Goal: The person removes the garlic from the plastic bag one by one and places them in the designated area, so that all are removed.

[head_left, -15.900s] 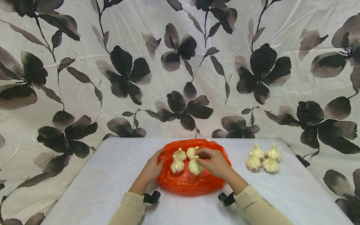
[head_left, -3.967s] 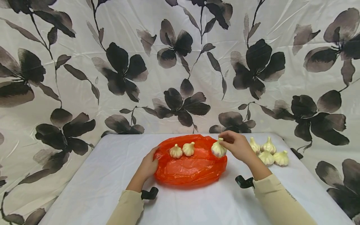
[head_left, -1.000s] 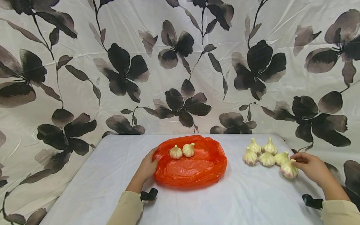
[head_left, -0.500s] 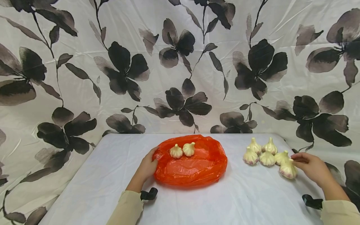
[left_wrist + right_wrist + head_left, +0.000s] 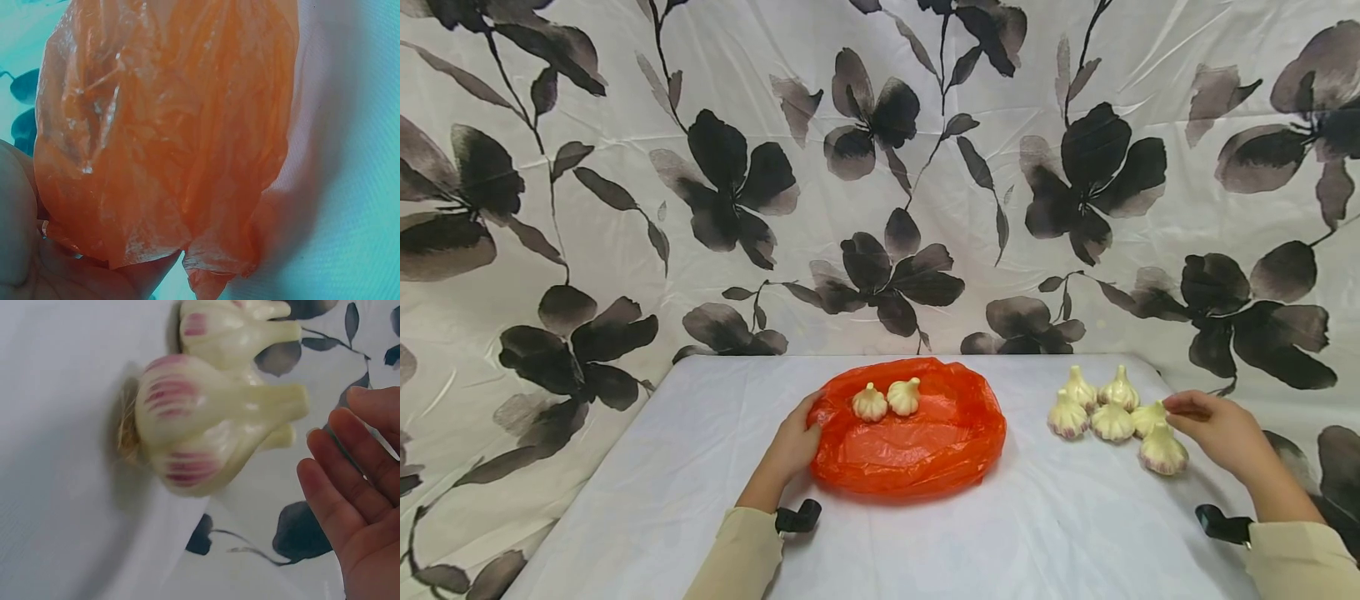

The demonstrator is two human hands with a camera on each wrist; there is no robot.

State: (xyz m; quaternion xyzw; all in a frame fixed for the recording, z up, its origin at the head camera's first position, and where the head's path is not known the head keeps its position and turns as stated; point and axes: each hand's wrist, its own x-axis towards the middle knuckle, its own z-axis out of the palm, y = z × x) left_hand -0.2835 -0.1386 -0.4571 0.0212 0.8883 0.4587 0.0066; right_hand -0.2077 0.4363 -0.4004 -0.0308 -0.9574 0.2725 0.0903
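Note:
An orange-red plastic bag point(image 5: 910, 446) lies spread on the table, with two garlic bulbs point(image 5: 869, 403) towards its back left. My left hand point(image 5: 796, 435) grips the bag's left rim, thumb on the inner side; in the left wrist view the crinkled film point(image 5: 169, 144) hides part of the fingers. On the right stands a cluster of several garlic bulbs point(image 5: 1112, 422). Beside its front bulb point(image 5: 1163, 452) my right hand point(image 5: 1219, 429) hovers with nothing in it. In the right wrist view its fingers are extended, apart from the purple-streaked bulb point(image 5: 187, 425).
A white cloth covers the table point(image 5: 1060, 533). Behind it hangs a floral curtain point(image 5: 985, 208). Black wrist cameras point(image 5: 799, 517) sit on both wrists. Between bag and garlic cluster lies a strip of bare cloth.
Over the last seconds my right hand has carried a garlic bulb from the bag to the cluster's front right, let it go and drawn slightly up. The left hand stays on the bag.

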